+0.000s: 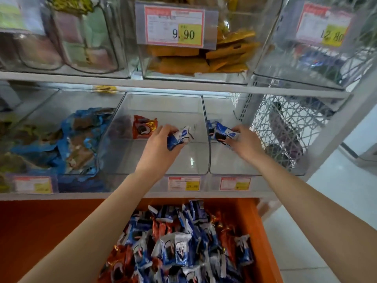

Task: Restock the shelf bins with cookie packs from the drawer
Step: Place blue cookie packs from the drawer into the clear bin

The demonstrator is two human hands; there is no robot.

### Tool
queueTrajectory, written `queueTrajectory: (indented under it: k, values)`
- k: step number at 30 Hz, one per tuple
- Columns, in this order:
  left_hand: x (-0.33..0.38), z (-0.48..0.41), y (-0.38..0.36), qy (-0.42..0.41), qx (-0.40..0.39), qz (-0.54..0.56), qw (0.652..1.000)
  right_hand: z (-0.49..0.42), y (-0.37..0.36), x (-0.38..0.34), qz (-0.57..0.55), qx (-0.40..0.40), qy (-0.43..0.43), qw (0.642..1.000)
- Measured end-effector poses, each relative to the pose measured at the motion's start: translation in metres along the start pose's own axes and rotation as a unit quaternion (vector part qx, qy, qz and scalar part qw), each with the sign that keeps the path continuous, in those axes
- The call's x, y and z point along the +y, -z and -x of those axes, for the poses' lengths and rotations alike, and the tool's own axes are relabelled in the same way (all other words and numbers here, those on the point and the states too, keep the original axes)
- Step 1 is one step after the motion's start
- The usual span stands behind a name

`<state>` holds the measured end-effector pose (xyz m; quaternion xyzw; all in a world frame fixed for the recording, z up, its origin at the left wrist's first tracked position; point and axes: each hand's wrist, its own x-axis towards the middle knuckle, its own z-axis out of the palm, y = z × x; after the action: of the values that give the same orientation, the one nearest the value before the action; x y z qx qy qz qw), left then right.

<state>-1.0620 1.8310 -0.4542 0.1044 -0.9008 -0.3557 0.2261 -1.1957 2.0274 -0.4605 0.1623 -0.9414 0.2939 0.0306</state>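
Two hands mid-frame: the left hand [161, 140] grips a blue cookie pack [180, 137] over the middle bin [189, 160], the right hand [245, 145] grips a second blue pack [222, 132] over the right-hand bin [226, 162]. My worry: the middle bin holds an orange pack [143, 126], so flavours may mix.

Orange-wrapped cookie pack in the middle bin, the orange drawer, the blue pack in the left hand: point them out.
Orange-wrapped cookie pack [143, 127]: head view, wrapper centre.
Orange plastic drawer [262, 242]: head view, right wall.
Blue-and-white cookie pack [181, 137]: head view, exposed wrapper front.

Packs [183, 248] in drawer [262, 242], below mid bin [163, 105] & rt bin [222, 160].
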Motion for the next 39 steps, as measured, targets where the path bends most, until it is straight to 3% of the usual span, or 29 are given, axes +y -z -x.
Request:
queueTrajectory:
  k: [8, 15, 23, 26, 31, 39]
  values:
    - [-0.024, -0.015, -0.024, 0.016, 0.015, -0.007, 1.000, -0.052, -0.041, 0.011, 0.113, -0.097, 0.015, 0.989]
    - [-0.029, -0.012, -0.030, 0.009, 0.026, 0.009, 1.000, -0.081, -0.054, 0.011, 0.152, -0.126, 0.049, 0.979]
    - [-0.030, -0.009, -0.030, 0.012, 0.036, 0.033, 0.999, -0.096, -0.051, 0.016, 0.136, -0.111, 0.092, 0.980]
    - [-0.031, -0.008, -0.030, 0.012, 0.039, 0.026, 0.999, -0.098, -0.052, 0.017, 0.192, -0.092, 0.108, 0.971]
    - [-0.031, -0.008, -0.030, 0.012, 0.041, 0.018, 0.999, -0.095, -0.053, 0.010, 0.327, -0.054, 0.182, 0.926]
    - [-0.031, -0.007, -0.032, 0.011, 0.036, -0.019, 0.999, -0.083, -0.061, 0.006, 0.303, -0.066, 0.107, 0.945]
